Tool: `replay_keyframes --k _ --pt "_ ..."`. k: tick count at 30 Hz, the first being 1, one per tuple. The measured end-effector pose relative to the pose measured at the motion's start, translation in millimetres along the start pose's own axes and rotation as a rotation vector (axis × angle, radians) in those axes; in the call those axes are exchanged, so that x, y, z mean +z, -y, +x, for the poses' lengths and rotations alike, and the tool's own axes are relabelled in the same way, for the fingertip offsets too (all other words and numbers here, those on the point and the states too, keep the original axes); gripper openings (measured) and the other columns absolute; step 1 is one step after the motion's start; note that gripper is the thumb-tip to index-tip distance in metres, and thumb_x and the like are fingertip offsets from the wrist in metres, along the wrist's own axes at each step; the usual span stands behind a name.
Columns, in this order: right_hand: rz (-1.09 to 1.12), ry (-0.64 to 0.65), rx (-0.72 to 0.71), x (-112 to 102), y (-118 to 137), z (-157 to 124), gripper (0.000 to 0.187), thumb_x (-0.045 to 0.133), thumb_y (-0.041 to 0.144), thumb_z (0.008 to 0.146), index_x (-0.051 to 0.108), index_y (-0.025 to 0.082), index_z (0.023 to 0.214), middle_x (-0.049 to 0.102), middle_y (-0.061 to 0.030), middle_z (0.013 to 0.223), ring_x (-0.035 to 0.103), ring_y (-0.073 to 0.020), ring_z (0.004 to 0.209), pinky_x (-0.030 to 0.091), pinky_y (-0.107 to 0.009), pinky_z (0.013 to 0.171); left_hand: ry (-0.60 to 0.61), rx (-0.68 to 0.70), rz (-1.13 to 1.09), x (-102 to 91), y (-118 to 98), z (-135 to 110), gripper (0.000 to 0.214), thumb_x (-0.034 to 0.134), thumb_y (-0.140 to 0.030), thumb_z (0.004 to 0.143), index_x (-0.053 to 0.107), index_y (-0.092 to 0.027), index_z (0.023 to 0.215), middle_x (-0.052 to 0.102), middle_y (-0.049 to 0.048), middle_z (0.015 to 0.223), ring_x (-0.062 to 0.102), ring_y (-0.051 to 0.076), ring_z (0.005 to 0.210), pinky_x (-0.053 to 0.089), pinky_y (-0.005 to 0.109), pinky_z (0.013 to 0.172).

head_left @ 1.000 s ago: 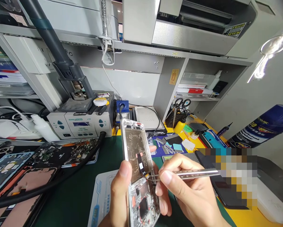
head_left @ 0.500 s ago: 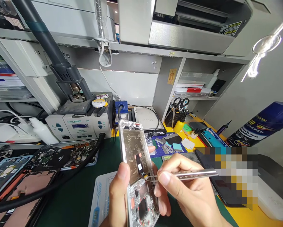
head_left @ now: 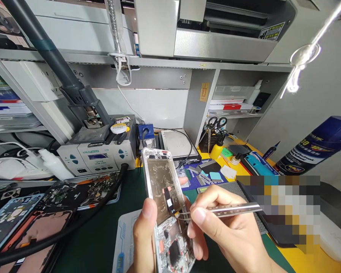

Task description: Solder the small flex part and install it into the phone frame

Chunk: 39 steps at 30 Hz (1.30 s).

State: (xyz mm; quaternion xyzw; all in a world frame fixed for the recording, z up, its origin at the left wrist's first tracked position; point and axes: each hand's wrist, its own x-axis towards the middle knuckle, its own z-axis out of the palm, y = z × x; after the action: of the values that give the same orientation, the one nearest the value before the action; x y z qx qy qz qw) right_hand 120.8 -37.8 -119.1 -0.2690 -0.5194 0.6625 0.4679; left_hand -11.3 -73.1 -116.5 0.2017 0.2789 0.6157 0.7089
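Held upright and tilted in my left hand (head_left: pixel 144 231) is an opened phone frame (head_left: pixel 159 180), its inner side toward me. The left thumb presses one edge and the fingers wrap behind to the other. My right hand (head_left: pixel 227 231) pinches metal tweezers (head_left: pixel 235 211). Their curved tips touch or nearly touch the end of a black flex cable (head_left: pixel 169 203) in the middle of the frame. I cannot tell whether the tips grip it. Below the cable, the phone's lower part shows circuit parts and a dark square component (head_left: pixel 175 253).
At left, opened phones (head_left: pixel 13 216) lie under a thick black hose (head_left: pixel 102 201). A hot-air station (head_left: pixel 99 159) stands behind. Blades (head_left: pixel 206 178), a yellow bottle (head_left: pixel 216 150) and a blue spray can (head_left: pixel 315 146) are at right. A printed mat (head_left: pixel 123 239) lies beneath my hands.
The view has shifted slightly. Both hands keep their grips on the phone frame and the tweezers, with the tweezer tips still at the cable's end.
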Motion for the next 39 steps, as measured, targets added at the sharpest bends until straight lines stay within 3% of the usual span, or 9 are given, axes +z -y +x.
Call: replay_keyframes --k 11,31,39 --pt "0.008 -0.015 0.010 0 -1 -1 0.027 0.073 0.037 0.092 0.063 0.016 0.078 0.068 -0.0024 0.060 0.061 -0.0108 0.044 0.049 -0.020 0.043 -0.006 -0.048 -0.109 1.4 3 1 0.080 0.065 -0.074 0.077 0.057 -0.025 0.140 0.066 0.0037 0.070 0.067 0.025 0.059 0.050 0.032 0.049" --pt "0.008 -0.021 -0.007 3 4 2 0.028 0.074 0.038 0.091 0.062 0.018 0.076 0.068 -0.0030 0.061 0.062 -0.0118 0.044 0.048 -0.021 0.042 -0.064 -0.063 -0.116 -1.6 1 -2 0.085 0.067 -0.074 0.076 0.054 -0.026 0.145 0.068 0.0059 0.073 0.068 0.030 0.067 0.050 0.036 0.050" --pt "0.026 -0.016 -0.026 4 1 1 0.025 0.074 0.033 0.091 0.062 0.017 0.076 0.069 -0.0028 0.064 0.063 -0.0102 0.045 0.047 -0.018 0.042 0.017 -0.010 -0.097 -7.5 3 0 0.078 0.064 -0.071 0.081 0.060 -0.018 0.138 0.068 0.0058 0.075 0.067 0.025 0.067 0.052 0.034 0.055"
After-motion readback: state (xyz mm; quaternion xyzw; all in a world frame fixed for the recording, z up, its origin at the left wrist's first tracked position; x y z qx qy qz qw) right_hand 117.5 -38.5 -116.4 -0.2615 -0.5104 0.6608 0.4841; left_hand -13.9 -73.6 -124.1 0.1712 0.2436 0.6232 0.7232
